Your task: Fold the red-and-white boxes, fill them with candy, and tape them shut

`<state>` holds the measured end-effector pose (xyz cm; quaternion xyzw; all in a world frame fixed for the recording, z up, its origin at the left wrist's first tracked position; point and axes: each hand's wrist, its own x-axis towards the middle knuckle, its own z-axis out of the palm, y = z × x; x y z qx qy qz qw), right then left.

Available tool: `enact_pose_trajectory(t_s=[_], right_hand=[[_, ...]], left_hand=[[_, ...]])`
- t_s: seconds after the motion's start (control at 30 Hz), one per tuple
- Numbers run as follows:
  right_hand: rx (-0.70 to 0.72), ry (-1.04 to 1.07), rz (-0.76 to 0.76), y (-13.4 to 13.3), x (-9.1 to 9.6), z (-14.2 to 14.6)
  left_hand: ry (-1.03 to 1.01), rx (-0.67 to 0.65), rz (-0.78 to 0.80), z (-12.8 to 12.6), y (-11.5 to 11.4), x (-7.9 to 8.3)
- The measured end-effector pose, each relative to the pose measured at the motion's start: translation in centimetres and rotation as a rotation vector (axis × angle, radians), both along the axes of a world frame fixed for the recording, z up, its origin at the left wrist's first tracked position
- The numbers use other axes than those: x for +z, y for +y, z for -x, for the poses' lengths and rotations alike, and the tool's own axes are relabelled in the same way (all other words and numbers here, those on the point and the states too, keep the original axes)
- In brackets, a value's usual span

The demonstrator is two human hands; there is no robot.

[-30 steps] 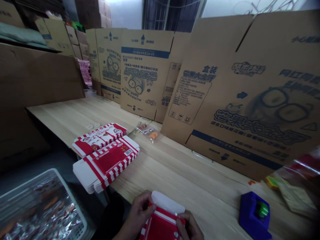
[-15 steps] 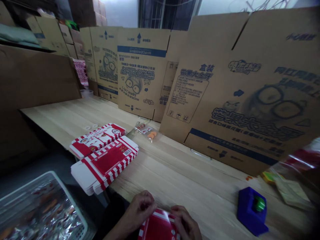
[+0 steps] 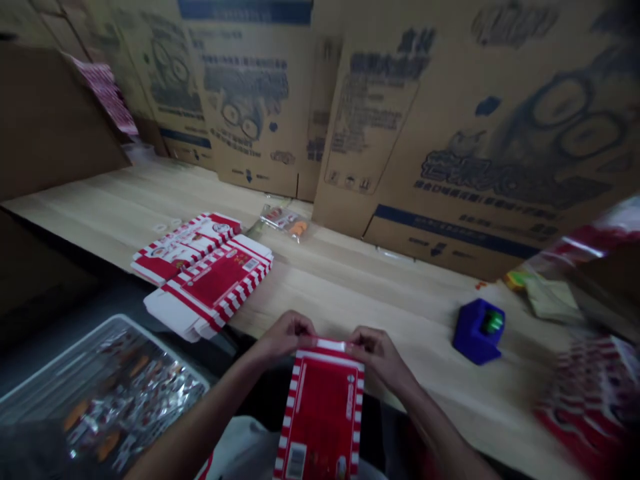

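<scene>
A red carton with red-and-white striped edges [image 3: 323, 407] is held at the table's near edge, its barcode end toward me. My left hand [image 3: 290, 333] pinches its far left corner. At the far right corner my right hand [image 3: 376, 350] grips the same end, thumb and fingers closed on it. A pale, shiny strip shows along that end between the hands. Left of them lies a stack of flat, unfolded red-and-white cartons [image 3: 220, 280]. Over to the right stands a blue tape dispenser [image 3: 470, 333] with a green roll.
A white plastic basket [image 3: 120, 320] of wrapped pieces stands low at left. Large cardboard boxes [image 3: 450, 220] line the table's back. A small clear packet [image 3: 285, 220] lies before them. Striped cartons [image 3: 590, 400] sit at the right edge, blurred.
The view has tipped downward, so the carton and both forearms show more fully. Both hands stay on the carton's far end. Striped cartons have come into view at right.
</scene>
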<state>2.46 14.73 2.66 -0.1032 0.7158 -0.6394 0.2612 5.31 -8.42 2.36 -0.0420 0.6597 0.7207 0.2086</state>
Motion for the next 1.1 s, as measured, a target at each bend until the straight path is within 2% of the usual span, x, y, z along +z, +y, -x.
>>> enact_pose_trajectory(t_s=[0.17,0.27,0.37,0.43,0.53,0.6,0.67,0.8,0.93,1.1], right_hand=[[0.053,-0.011,-0.002,0.3,-0.4,0.4],[0.045,0.083,-0.028,0.7,-0.7,-0.3],[-0.013,0.119,-0.015,1.0,-1.0,-1.5],[-0.104,0.051,0.048,1.0,-1.0,-2.1],[-0.242,-0.178,0.186,0.6,-0.9,-2.5],[-0.291,-0.308,0.241,0.3,-0.8,-2.5],[-0.322,-0.339,0.252,0.0,-0.7,-2.5],[-0.34,-0.274,0.261,0.0,-0.7,-2.6],[-0.271,-0.249,0.222,0.3,-1.0,-2.9],[-0.279,-0.002,0.225,0.0,-2.1,-4.9]], left_hand=[[-0.017,-0.082,-0.015,0.5,0.0,0.5],[0.121,-0.089,0.07,-0.1,0.0,1.0],[0.22,-0.102,0.151,-0.9,0.0,0.8],[0.175,-0.077,0.092,-1.5,0.4,0.1],[0.084,0.01,-0.049,-2.2,1.3,-1.0],[0.064,0.063,-0.087,-2.6,1.9,-1.5],[0.058,0.103,-0.097,-2.8,2.3,-1.6],[0.104,0.131,-0.043,-2.9,2.4,-1.2],[0.158,0.136,0.043,-3.1,2.4,-1.0],[0.227,0.123,0.141,-3.1,2.7,-1.3]])
